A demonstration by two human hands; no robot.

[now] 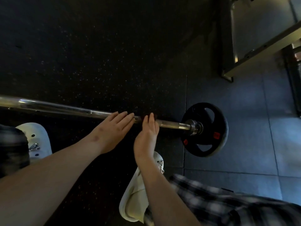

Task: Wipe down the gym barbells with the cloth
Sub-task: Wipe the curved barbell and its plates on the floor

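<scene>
long chrome steel barbell lies on black speckled rubber floor, round black weight plate at right end | left grip flat, straight fingers on bar | right grip straight-fingered, edge-on at bar | cream cloth beneath right forearm

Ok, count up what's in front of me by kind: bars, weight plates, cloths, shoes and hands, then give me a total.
Barbell bar: 1
Black weight plate: 1
Cloth: 1
White shoes: 2, one beside the left arm, one under the right wrist
Hands: 2, left hand and right hand, both with straight fingers at the bar
Total: 7
</scene>
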